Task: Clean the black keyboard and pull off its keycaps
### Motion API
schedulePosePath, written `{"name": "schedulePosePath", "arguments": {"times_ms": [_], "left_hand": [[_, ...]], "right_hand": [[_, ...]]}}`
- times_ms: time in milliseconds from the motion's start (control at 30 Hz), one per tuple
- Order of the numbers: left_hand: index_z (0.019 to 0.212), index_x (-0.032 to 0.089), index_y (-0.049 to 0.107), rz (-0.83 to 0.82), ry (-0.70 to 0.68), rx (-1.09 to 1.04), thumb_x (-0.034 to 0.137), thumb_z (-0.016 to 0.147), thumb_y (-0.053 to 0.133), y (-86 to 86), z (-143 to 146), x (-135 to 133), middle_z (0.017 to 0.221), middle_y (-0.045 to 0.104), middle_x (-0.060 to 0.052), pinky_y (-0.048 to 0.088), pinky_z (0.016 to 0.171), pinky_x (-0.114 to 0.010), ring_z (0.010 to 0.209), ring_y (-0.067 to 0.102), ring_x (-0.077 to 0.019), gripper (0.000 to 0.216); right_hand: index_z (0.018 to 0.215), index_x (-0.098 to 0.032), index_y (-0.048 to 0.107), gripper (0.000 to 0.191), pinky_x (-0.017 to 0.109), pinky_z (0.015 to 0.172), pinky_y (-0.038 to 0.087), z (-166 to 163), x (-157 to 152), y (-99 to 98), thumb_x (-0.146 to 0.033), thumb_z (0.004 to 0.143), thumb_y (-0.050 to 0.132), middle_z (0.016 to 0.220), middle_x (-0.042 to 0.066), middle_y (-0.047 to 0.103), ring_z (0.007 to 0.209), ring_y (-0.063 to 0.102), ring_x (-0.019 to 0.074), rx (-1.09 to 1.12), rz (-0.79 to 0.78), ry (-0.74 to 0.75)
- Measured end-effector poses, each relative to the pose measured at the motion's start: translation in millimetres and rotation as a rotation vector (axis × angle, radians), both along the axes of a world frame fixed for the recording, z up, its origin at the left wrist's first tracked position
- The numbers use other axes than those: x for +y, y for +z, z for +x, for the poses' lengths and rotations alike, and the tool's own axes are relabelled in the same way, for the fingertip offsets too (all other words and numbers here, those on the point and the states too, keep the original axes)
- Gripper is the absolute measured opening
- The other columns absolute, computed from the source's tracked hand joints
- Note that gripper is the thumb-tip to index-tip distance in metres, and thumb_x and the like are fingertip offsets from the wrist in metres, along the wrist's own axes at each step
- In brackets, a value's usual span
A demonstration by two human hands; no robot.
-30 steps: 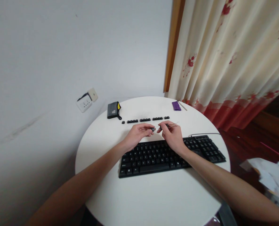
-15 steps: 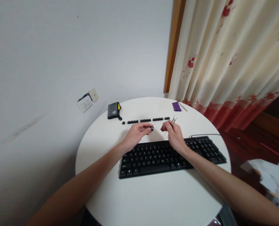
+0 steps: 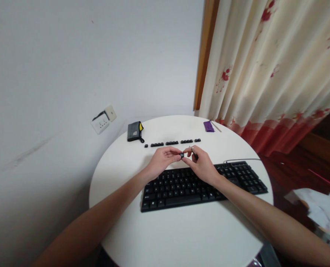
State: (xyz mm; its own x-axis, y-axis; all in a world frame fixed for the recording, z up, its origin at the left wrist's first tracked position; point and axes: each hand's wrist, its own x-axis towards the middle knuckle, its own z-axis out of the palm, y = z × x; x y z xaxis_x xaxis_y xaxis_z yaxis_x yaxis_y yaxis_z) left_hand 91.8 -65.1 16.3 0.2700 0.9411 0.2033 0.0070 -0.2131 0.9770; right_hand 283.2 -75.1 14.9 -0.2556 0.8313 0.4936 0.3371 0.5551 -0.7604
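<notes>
Between the fingertips of my left hand is a small black keycap, held above the far edge of the black keyboard. My right hand meets it there, thumb and index finger at the keycap's right side. Tucked in the curled fingers of that hand is a thin metal wire keycap puller, mostly hidden. Beyond both hands, loose black keycaps lie in a row of small groups on the white table. My right wrist passes over the keyboard's middle.
A grey pouch with a yellow inside lies at the table's back left. At the back right are a purple cloth and a slim stick-like tool. The keyboard cable runs to the right edge of the round table.
My right hand has moved left and turned, bringing its thumb and index finger to the keycap. The puller's wire ends have swung in with it. My left hand shifted slightly right.
</notes>
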Motion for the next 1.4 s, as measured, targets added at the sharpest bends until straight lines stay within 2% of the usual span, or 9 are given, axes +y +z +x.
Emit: {"name": "schedulePosePath", "arguments": {"times_ms": [267,733,1400], "left_hand": [[0.099,0.014,0.071,-0.046,-0.004,-0.027,0.031,0.074,0.08,-3.4,-1.0,0.8,0.095,0.073,-0.007,0.052,0.09,-0.037,0.088,0.068,-0.0183,0.031],[0.095,0.014,0.073,0.044,0.032,0.06,0.028,0.073,0.079,-3.9,-0.6,3.0,0.089,0.072,-0.006,0.052,0.085,-0.033,0.084,0.066,-0.0166,0.027],[0.092,0.013,0.071,0.07,0.021,0.092,0.024,0.073,0.078,-3.8,1.2,2.5,0.09,0.073,-0.006,0.053,0.086,-0.033,0.084,0.068,-0.0168,0.023]], "right_hand": [[0.095,-0.019,0.064,0.016,0.028,0.056,0.036,0.3,1.6,-1.6,-0.033,0.086,0.065,0.08,0.0,0.057,0.057,0.042,0.0118,0.031,-0.007,-0.023],[0.094,-0.018,0.065,0.014,0.026,0.057,0.037,0.5,1.9,-2.8,-0.027,0.084,0.066,0.08,-0.001,0.058,0.057,0.043,0.0106,0.012,0.009,-0.024],[0.095,-0.019,0.067,0.012,0.024,0.056,0.039,0.0,0.2,-0.7,-0.024,0.084,0.064,0.084,0.001,0.063,0.058,0.044,0.0104,-0.019,-0.013,0.016]]}}
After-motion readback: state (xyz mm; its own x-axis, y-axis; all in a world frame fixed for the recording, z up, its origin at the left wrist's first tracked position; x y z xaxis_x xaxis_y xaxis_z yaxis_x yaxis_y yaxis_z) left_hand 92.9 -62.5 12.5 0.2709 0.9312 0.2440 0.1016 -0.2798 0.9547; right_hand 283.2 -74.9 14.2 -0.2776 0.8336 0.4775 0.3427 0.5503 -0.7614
